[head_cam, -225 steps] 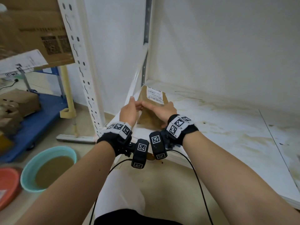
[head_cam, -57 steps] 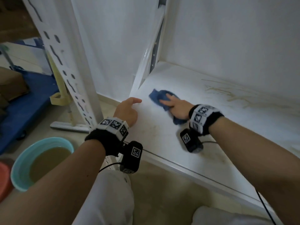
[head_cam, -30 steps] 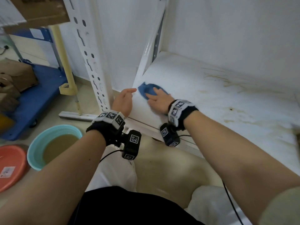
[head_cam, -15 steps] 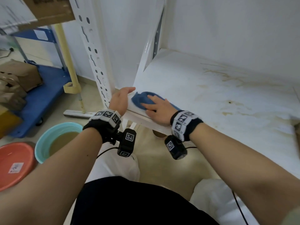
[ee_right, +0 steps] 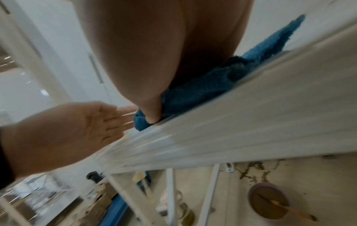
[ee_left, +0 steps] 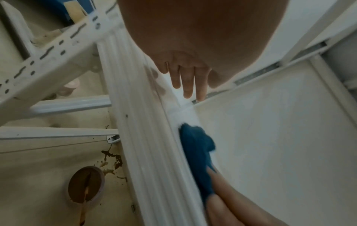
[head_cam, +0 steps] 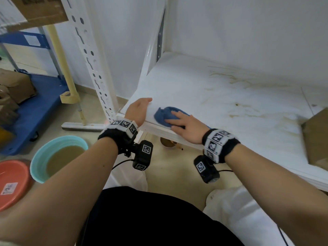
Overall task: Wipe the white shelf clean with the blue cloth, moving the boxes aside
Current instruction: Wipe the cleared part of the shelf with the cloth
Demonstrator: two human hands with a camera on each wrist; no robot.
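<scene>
- right hand (head_cam: 184, 126) flat on blue cloth (head_cam: 164, 115), fingers straight, pressing it onto white shelf (head_cam: 221, 96) at its front edge.
- left hand (head_cam: 137, 110) just left of the cloth, fingers relaxed and extended, resting at the shelf's corner.
- cardboard box (head_cam: 316, 137) well to the right of the right fingers.
</scene>
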